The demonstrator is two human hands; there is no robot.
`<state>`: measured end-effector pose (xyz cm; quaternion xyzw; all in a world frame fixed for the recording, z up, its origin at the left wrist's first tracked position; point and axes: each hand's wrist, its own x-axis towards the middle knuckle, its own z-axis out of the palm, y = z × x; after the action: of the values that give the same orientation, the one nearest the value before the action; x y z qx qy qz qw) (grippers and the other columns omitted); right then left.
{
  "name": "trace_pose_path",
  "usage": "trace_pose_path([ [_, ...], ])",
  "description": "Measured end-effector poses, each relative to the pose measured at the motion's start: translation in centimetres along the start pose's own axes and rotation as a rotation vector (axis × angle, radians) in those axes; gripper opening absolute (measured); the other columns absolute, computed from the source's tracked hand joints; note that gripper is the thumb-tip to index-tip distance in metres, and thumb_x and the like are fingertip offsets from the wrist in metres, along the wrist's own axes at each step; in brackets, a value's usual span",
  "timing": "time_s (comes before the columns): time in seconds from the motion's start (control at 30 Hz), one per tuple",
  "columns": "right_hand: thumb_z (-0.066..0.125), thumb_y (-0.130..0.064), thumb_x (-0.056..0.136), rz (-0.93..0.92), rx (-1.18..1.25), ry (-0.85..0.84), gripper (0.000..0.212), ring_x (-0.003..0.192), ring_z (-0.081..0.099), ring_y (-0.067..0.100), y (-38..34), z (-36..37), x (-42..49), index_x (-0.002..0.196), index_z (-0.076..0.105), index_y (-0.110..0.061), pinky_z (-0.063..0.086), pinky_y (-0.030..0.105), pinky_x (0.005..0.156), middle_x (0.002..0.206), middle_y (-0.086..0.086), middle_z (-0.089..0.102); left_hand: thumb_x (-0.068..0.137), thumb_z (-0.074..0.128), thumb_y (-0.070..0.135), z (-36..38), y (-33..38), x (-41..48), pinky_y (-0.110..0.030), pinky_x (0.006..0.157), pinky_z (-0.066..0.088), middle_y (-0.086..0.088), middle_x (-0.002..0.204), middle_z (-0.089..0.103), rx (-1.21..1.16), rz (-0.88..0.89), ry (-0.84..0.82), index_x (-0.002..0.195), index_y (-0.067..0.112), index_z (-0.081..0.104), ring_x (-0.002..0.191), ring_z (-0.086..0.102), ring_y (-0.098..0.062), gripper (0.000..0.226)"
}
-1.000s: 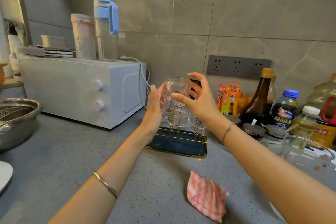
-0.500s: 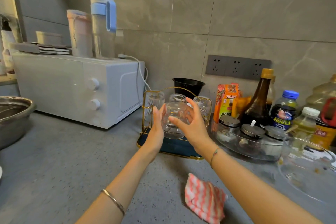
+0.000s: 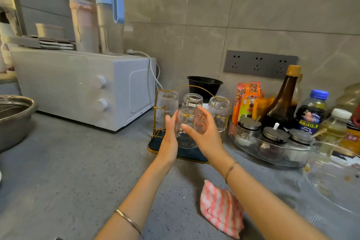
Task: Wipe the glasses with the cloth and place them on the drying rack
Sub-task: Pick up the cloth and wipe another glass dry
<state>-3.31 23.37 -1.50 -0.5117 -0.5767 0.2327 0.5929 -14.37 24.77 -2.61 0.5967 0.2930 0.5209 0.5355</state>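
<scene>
Now | my left hand (image 3: 169,140) flat, straight fingers pressed on the glass (image 3: 188,129) at its 3 o'clock | glass low over the drying rack (image 3: 190,154) front | right hand (image 3: 205,135) curled round glass from 3 o'clock | cloth (image 3: 220,208) at rack's 6 o'clock | blue-capped bottle (image 3: 310,117) label unreadable to me

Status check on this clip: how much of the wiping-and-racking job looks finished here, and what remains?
Done: three glasses stand upside down along the back of the drying rack, and the cloth lies put down on the counter. In hand: a fourth glass, held between the left hand and right hand over the rack's front. Left: seat it and let go. No other drinking glass shows waiting.
</scene>
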Motion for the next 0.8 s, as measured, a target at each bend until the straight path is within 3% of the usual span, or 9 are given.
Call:
trace_pose_path([
  [0.13, 0.072, -0.018, 0.085, -0.003, -0.008, -0.001, 0.073, 0.124, 0.037, 0.0, 0.0, 0.0, -0.1, 0.146, 0.032, -0.024, 0.033, -0.004, 0.084, 0.131, -0.018, 0.039, 0.083, 0.009, 0.065, -0.2, -0.4, 0.1, -0.036, 0.122, 0.015, 0.009, 0.156, 0.029, -0.002, 0.033, 0.023, 0.148, 0.039, 0.022, 0.144, 0.024, -0.007, 0.071],
  [0.23, 0.072, -0.018, 0.086, -0.015, -0.019, 0.0, 0.078, 0.127, 0.033, -0.001, -0.2, -0.1, -0.5, 0.149, 0.026, -0.021, 0.031, -0.009, 0.082, 0.135, -0.018, 0.036, 0.084, 0.012, 0.062, -0.2, -0.4, -0.1, -0.035, 0.119, 0.021, 0.005, 0.155, 0.031, 0.026, 0.076, 0.077, 0.146, 0.042, 0.021, 0.142, 0.028, -0.009, 0.066],
  [0.33, 0.068, -0.018, 0.089, -0.031, -0.03, -0.002, 0.075, 0.137, 0.029, 0.002, -0.6, -0.4, -1.1, 0.151, 0.025, -0.02, 0.029, 0.006, 0.104, 0.15, -0.012, 0.031, 0.087, 0.019, 0.057, -0.1, -0.3, -0.9, -0.012, 0.109, 0.027, 0.004, 0.153, 0.035, 0.035, 0.145, 0.15, 0.149, 0.028, 0.028, 0.137, 0.033, -0.003, 0.07],
  [0.4, 0.067, -0.019, 0.09, -0.041, -0.032, -0.002, 0.072, 0.139, 0.025, 0.001, -1.6, -1.0, -1.6, 0.15, 0.025, -0.022, 0.025, 0.016, 0.111, 0.154, -0.01, 0.028, 0.095, 0.027, 0.048, 0.2, 0.1, -1.5, 0.002, 0.094, 0.03, 0.003, 0.146, 0.043, 0.041, 0.2, 0.239, 0.144, 0.021, 0.038, 0.125, 0.042, 0.006, 0.056],
  [0.47, 0.066, -0.018, 0.091, -0.053, -0.015, -0.006, 0.071, 0.135, 0.026, -0.004, -3.0, -1.8, -2.2, 0.149, 0.026, -0.023, 0.024, 0.014, 0.109, 0.152, -0.011, 0.03, 0.102, 0.037, 0.032, 0.6, 0.7, -2.0, 0.001, 0.085, 0.036, 0.002, 0.136, 0.053, 0.05, 0.258, 0.328, 0.134, 0.017, 0.049, 0.108, 0.049, 0.016, 0.037],
  [0.57, 0.066, -0.017, 0.09, -0.075, -0.01, -0.004, 0.068, 0.136, 0.028, -0.002, -5.3, -4.0, -3.3, 0.148, 0.03, -0.022, 0.025, 0.02, 0.114, 0.153, -0.01, 0.033, 0.102, 0.043, 0.023, 1.5, 2.1, -3.1, -0.003, 0.079, 0.04, 0.003, 0.119, 0.06, 0.033, 0.329, 0.35, 0.124, 0.012, 0.056, 0.096, 0.055, 0.016, 0.028],
  [0.7, 0.068, -0.017, 0.088, -0.091, -0.047, 0.003, 0.067, 0.137, 0.031, 0.002, -7.8, -7.4, -5.3, 0.145, 0.033, -0.024, 0.027, 0.02, 0.112, 0.143, -0.014, 0.037, 0.1, 0.049, 0.024, 3.4, 3.8, -4.5, -0.008, 0.081, 0.043, 0.008, 0.109, 0.063, 0.039, 0.336, 0.249, 0.113, 0.023, 0.059, 0.095, 0.058, 0.008, 0.016],
  [0.8, 0.07, -0.016, 0.085, -0.09, -0.075, 0.026, 0.066, 0.138, 0.035, 0.007, -9.0, -10.3, -7.2, 0.142, 0.037, -0.023, 0.029, 0.028, 0.115, 0.146, -0.009, 0.04, 0.098, 0.054, 0.023, 5.3, 4.7, -5.9, -0.006, 0.078, 0.042, 0.012, 0.106, 0.062, 0.101, 0.315, 0.116, 0.114, 0.021, 0.06, 0.092, 0.057, 0.01, 0.018],
])
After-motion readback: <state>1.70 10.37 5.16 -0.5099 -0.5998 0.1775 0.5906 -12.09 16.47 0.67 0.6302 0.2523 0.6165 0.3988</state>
